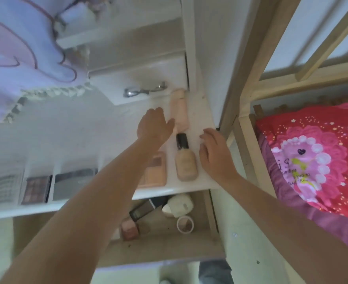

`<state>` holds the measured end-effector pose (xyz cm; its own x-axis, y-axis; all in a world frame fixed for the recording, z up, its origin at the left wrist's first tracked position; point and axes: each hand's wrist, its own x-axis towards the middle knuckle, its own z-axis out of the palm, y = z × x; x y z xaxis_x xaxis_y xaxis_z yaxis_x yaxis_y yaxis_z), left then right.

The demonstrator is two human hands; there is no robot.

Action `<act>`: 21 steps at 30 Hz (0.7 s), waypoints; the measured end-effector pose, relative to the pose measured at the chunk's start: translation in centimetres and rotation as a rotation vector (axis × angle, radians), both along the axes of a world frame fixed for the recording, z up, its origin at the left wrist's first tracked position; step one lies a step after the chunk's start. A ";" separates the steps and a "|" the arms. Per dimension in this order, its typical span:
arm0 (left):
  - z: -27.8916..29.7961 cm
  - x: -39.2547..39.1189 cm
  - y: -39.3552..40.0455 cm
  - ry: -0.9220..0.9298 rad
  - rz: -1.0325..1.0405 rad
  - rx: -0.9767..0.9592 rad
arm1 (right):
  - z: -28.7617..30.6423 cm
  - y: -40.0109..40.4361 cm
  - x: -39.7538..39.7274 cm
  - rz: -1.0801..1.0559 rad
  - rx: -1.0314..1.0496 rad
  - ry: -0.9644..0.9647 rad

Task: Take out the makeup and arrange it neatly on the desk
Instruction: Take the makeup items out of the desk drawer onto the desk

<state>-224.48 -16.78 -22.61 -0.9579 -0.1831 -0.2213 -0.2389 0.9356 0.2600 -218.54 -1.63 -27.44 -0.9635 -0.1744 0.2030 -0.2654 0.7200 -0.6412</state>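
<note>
On the white desk [87, 140], a pale pink tube [179, 108] lies lengthwise, with a beige foundation bottle [185, 160] with a black cap just in front of it. A pink palette [155, 171] lies left of the bottle, partly under my left forearm. My left hand [154, 126] hovers with relaxed fingers beside the tube's near end, thumb close to it. My right hand [214, 152] rests open on the desk just right of the bottle. The open drawer [189, 242] below holds a black compact, a white case, a round blush and a pink box.
An eyelash curler [144, 90] lies on a white box at the back. A clear organizer with eyeshadow palettes [36, 189] stands at the left. A lilac cloth [15, 58] hangs over the far left. A wooden bed frame [249, 140] with a red pillow borders the right.
</note>
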 end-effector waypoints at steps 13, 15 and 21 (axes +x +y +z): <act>-5.3 25.3 -8.0 0.129 -0.372 -0.027 | -1.6 -3.4 17.0 0.146 0.265 0.203; -7.5 26.6 -9.4 -0.133 -0.234 -0.103 | -2.6 -4.5 18.1 0.157 0.346 0.008; -10.1 26.5 -14.8 -0.408 0.200 0.101 | -5.4 -6.9 14.4 0.275 0.688 -0.418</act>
<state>-197.95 -31.54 -32.70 -0.7370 -0.3134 -0.5989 -0.5134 0.8358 0.1944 -204.15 -8.50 -32.81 -0.8408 -0.3677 -0.3974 -0.3271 0.9299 -0.1685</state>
